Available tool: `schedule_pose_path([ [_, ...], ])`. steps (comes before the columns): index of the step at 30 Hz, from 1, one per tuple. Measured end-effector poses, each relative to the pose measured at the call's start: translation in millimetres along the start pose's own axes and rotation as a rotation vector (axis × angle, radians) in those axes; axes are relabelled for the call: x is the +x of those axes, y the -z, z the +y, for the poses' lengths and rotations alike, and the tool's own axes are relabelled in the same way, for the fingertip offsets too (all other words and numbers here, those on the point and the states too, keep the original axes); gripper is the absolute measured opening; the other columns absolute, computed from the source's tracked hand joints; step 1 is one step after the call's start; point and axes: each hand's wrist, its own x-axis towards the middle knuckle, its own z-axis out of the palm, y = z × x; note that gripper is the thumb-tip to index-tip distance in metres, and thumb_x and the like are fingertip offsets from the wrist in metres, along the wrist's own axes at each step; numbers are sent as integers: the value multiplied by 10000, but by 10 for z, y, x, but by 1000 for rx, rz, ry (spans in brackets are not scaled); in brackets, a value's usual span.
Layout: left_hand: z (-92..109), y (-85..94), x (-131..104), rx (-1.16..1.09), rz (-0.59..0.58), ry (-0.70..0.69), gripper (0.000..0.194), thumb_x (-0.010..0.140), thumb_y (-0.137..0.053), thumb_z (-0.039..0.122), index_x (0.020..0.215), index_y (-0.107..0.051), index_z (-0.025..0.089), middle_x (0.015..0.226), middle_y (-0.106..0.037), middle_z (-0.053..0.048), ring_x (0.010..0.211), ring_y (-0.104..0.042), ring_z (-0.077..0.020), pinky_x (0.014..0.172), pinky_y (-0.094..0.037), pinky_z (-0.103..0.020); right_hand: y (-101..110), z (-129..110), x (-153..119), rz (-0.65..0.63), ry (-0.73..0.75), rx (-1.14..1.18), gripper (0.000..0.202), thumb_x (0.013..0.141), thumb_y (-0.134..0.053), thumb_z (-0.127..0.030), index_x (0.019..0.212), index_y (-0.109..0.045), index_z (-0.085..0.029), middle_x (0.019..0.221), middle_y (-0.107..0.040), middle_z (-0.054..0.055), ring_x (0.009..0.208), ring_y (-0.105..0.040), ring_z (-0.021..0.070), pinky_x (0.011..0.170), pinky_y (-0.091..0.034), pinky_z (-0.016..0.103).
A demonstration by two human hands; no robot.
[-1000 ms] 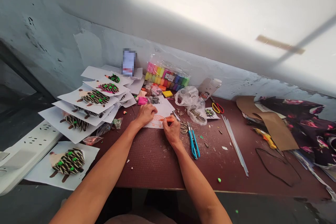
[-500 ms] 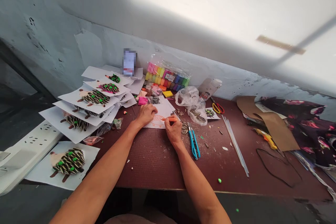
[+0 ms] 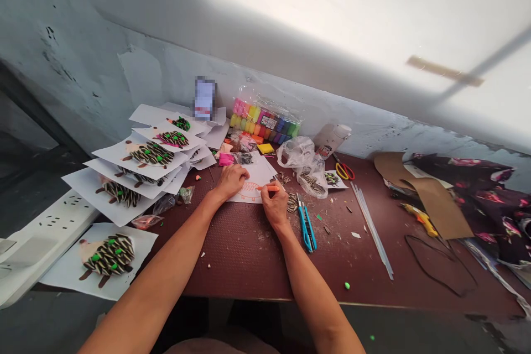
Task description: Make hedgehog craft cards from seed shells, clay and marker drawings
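My right hand is closed around an orange marker, its tip at an orange outline drawing on white paper. The drawing is a rounded body with short legs and scale-like lines inside. On the paper's left side rests my left hand, fingers stretched out, holding nothing. Striped sunflower seeds lie just right of my right hand. Beside them is a blue utility knife. Pink clay sits behind my left hand.
Stacked sheets with seed-covered hedgehogs rise at left, above a power strip. Coloured clay packs, a plastic bag and a bottle stand along the wall. Scissors, glue sticks and a glue gun lie right.
The marker tip has shifted very slightly to the right along the drawing with my right hand. My left hand stays in place on the paper.
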Motion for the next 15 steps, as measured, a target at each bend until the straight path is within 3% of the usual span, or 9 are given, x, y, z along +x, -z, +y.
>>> schedule_pose_path([
  [15,7,13,1,-11,-5,8,284,836,-531,88,908,-783,197,965,-744,-79,961,-657,-247,886,-467,-383,-7,12,-6,-6,-2,-12,228,857,-528,-353,698,-606,-209,658,-640,9,578,-545,148,604,-383,274],
])
